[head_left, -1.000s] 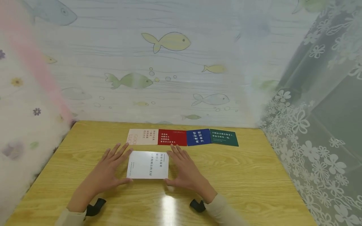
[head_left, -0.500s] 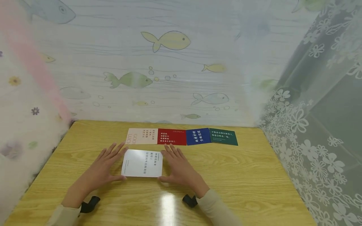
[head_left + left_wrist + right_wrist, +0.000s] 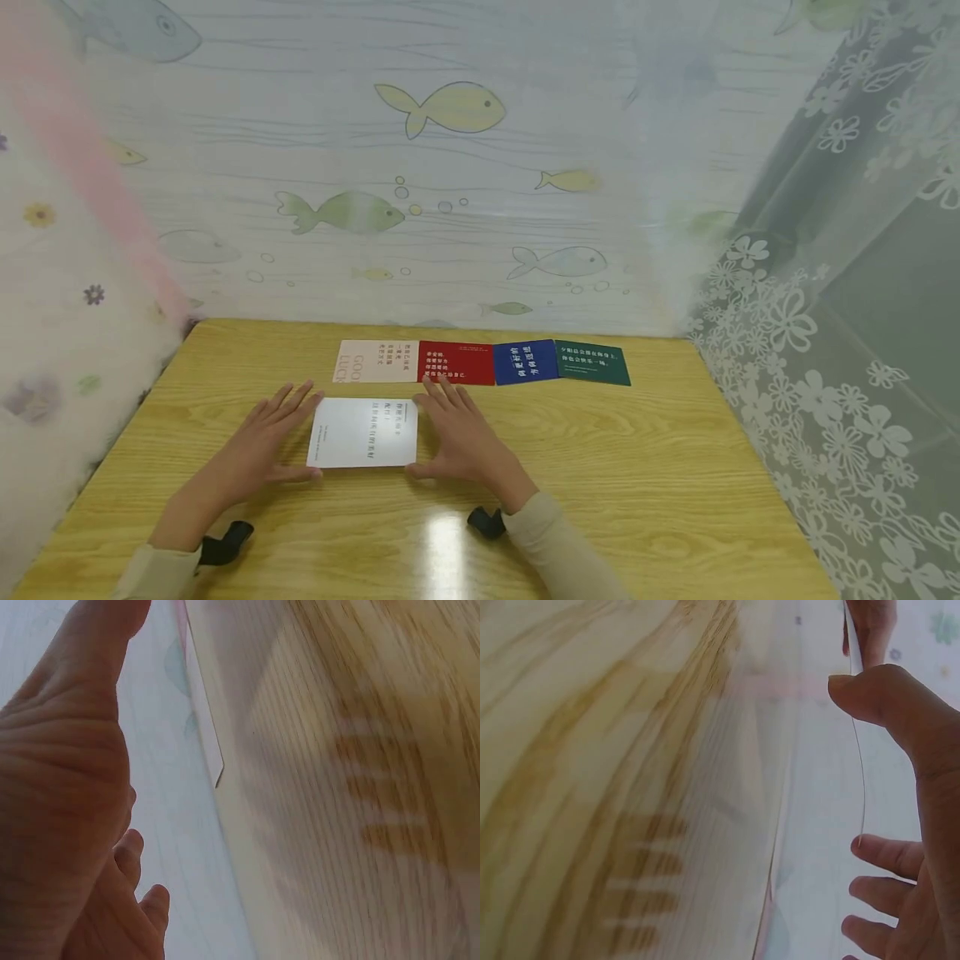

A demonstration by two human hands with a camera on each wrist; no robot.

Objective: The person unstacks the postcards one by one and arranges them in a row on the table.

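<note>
A white card [image 3: 343, 433] with printed characters is held between both hands, above the wooden table [image 3: 637, 467] in the head view. At its left edge, my left hand [image 3: 255, 446] has the forefinger by the far corner and the thumb by the near one. My right hand [image 3: 467, 446] grips the right edge the same way, other fingers spread. Seen nearly edge-on in the right wrist view, the card [image 3: 863, 776] bows slightly between thumb and forefinger. The left wrist view shows the left palm [image 3: 67, 780], but the grip itself is out of sight.
Behind the hands lie a pale pink card [image 3: 363, 358], a red card [image 3: 456, 360], a blue card [image 3: 527, 362] and a green card [image 3: 592, 363], edge to edge in a row. A fish-patterned curtain [image 3: 465, 225] hangs at the back, a lace curtain [image 3: 817, 400] at the right.
Both hands have moved left with the white card between them, so it now sits more under the pale pink card. The row of cards stays in place.
</note>
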